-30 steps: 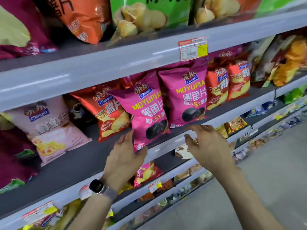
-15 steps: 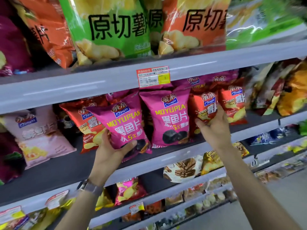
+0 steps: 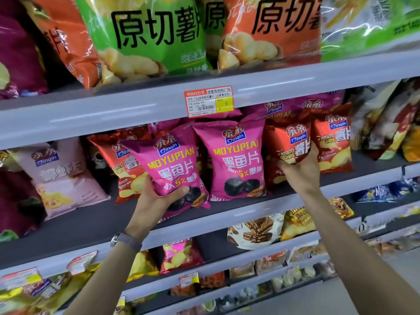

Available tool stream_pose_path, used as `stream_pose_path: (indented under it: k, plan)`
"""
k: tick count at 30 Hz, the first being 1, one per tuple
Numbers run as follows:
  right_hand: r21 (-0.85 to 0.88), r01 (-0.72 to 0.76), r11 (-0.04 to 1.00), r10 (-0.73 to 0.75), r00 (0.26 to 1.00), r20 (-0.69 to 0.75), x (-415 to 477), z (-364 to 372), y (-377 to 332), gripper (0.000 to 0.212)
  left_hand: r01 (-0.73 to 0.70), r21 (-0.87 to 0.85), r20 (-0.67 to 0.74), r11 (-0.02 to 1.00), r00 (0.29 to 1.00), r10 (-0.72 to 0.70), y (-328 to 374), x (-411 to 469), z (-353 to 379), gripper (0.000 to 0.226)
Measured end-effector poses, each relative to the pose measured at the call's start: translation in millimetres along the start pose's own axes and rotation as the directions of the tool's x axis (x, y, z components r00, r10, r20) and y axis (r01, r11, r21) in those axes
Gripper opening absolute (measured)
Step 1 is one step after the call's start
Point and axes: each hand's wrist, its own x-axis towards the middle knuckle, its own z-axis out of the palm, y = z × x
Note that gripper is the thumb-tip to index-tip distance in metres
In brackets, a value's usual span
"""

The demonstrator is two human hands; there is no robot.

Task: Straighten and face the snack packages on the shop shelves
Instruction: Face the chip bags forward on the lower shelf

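Off the shelf edge [image 3: 245, 212] now: left hand [image 3: 156, 201] grips the tilted pink bag [image 3: 172, 164], right hand [image 3: 300, 171] the red bag [image 3: 287, 144]; straightening starts.

Bare forearms — the left wrist wears a grey mesh-band watch [image 3: 126, 240].

Left hand [image 3: 156, 201]: fingers hidden behind left pink bag [image 3: 172, 164], only thumb shows on front. Right hand [image 3: 300, 172]: fingertips hidden behind red bag [image 3: 288, 142]. Rear red bag [image 3: 116, 160] half hidden behind left pink bag. Green bag [image 3: 147, 35] and orange bag [image 3: 272, 30] on top shelf cut by upper edge. Purple bag [image 3: 18, 53] cut by left edge. Price tag [image 3: 209, 101]: small print too fine to read. Packets [image 3: 268, 267] on lowest shelves blurred, kind not clear. Watch [image 3: 126, 241]: face out of sight.
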Motion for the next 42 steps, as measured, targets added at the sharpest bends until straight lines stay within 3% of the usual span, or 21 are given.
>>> stream_pose_path:
  k: [5,10,13,18,28,31,42]
  plan:
    - [0.112,0.023,0.993,-0.021,1.0,-0.015,4,-13,4,0.097,-0.031,0.023,-0.011,0.999,0.999,0.032,-8,5,-1,0.083]
    - [0.215,0.028,0.976,-0.021,0.999,-0.037,8,-28,-9,0.094,-0.049,0.008,-0.033,0.999,0.998,0.049,-6,4,1,0.081]
    - [0.229,0.041,0.972,-0.027,0.998,-0.062,6,-36,-18,0.099,-0.067,-0.015,-0.049,0.998,0.997,0.066,-2,1,1,0.08]
    - [0.235,0.089,0.968,-0.065,0.992,-0.108,-18,-48,-24,0.086,-0.084,-0.052,-0.069,0.995,0.994,0.08,2,-4,-4,0.066]
    - [0.217,0.074,0.973,-0.04,0.986,-0.16,-104,-52,-42,0.087,-0.066,-0.051,0.007,0.997,0.998,0.067,1,-8,-32,0.085]
    - [0.218,0.079,0.973,-0.042,0.985,-0.169,-131,-48,-54,0.084,-0.089,-0.053,-0.005,0.995,0.996,0.088,1,-13,-43,0.079]
    - [0.247,0.054,0.968,-0.071,0.996,0.06,-217,50,-98,0.09,-0.18,-0.051,-0.082,0.982,0.981,0.176,3,-44,-105,0.086]
